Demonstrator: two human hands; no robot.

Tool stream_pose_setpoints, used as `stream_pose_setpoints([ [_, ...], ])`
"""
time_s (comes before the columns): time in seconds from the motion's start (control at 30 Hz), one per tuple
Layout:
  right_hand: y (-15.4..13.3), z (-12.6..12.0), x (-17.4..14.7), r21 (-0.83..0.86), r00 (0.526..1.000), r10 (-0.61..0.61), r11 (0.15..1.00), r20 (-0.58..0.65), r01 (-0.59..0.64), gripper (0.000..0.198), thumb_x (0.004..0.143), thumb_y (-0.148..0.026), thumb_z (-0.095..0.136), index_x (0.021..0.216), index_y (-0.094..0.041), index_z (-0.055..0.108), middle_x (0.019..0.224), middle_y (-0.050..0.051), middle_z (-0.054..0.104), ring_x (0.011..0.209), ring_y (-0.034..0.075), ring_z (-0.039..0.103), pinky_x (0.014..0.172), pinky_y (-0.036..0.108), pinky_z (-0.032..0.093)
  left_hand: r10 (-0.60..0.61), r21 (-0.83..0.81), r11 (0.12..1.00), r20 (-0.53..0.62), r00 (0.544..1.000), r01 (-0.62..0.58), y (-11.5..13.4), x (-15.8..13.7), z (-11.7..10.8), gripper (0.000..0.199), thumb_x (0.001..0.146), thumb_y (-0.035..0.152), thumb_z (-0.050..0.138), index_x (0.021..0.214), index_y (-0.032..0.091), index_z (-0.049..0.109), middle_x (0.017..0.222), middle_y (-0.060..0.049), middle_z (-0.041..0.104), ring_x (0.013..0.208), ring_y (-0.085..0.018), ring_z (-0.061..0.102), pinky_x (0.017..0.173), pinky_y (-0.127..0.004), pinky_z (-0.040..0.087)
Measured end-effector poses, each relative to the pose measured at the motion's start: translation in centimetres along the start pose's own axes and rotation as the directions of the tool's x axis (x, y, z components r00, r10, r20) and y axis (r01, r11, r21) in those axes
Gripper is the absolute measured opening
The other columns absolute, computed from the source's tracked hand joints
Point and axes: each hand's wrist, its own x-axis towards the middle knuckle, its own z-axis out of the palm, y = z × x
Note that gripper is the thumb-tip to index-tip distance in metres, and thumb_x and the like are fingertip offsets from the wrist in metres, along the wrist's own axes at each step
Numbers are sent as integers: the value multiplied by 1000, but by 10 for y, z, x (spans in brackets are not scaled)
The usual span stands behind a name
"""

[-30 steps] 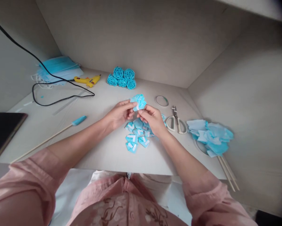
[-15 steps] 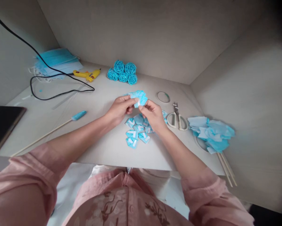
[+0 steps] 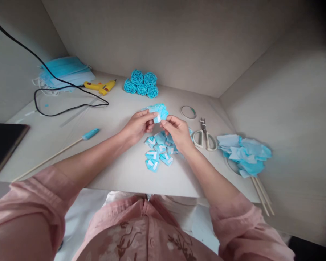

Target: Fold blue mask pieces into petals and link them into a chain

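Between my hands, above the middle of the table, is a folded piece of light blue fabric (image 3: 161, 108) with a white strip on it. My left hand (image 3: 139, 125) pinches its left side, thumb on top. At its lower right edge, the thumb and fingers of my right hand (image 3: 176, 130) are closed on it. Below my hands lie several small folded blue pieces (image 3: 152, 155) with white tape strips, some hidden behind my right hand. White-handled scissors (image 3: 204, 136) lie to the right of my right hand, and a roll of tape (image 3: 188, 112) is just beyond.
Several blue rosettes (image 3: 141, 84) are stacked at the back. A yellow glue gun (image 3: 102, 87) with a black cord, blue face masks (image 3: 67, 72), a blue-tipped stick (image 3: 90, 133) and a phone (image 3: 5, 145) are on the left. Blue fabric scraps (image 3: 244, 150) and sticks (image 3: 262, 195) lie right.
My right fingers have shifted slightly along the lower edge of the blue fabric piece, which has moved a little left. Both hands still hold it.
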Motion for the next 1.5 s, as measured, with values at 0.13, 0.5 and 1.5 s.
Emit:
stream_pose_setpoints([
  [0.13, 0, -2, 0, 27, 1000, -6, 1000, 20, 6, 29, 76, -47, 72, 72, -20, 63, 69, -2, 63, 55, 9, 44, 54, 25, 36, 2, -16, 1000, 34, 999, -1, 0, 0, 0, 23, 78, 22, 69, 68, 16, 49, 54, 5, 46, 45, -6, 43, 43, -20, 31],
  [0.5, 5, 0, 1, 39, 996, -56, 998, 64, 54, 29, 76, -48, 75, 78, -20, 68, 65, -4, 59, 57, 9, 46, 56, 25, 36, -53, -107, 993, 35, 998, 57, 2, 0, 0, 26, 79, 22, 72, 69, 16, 49, 55, 6, 44, 44, -5, 43, 42, -18, 30],
  [1.5, 1, 0, 1, -10, 995, -64, 998, -74, 63, 18, 78, -37, 67, 73, -20, 63, 65, -4, 60, 57, 9, 45, 58, 24, 39, 476, 604, 703, -7, 880, -376, 12, -8, 0, 34, 83, 31, 63, 52, 17, 59, 51, 1, 49, 51, -10, 42, 54, -24, 33],
])
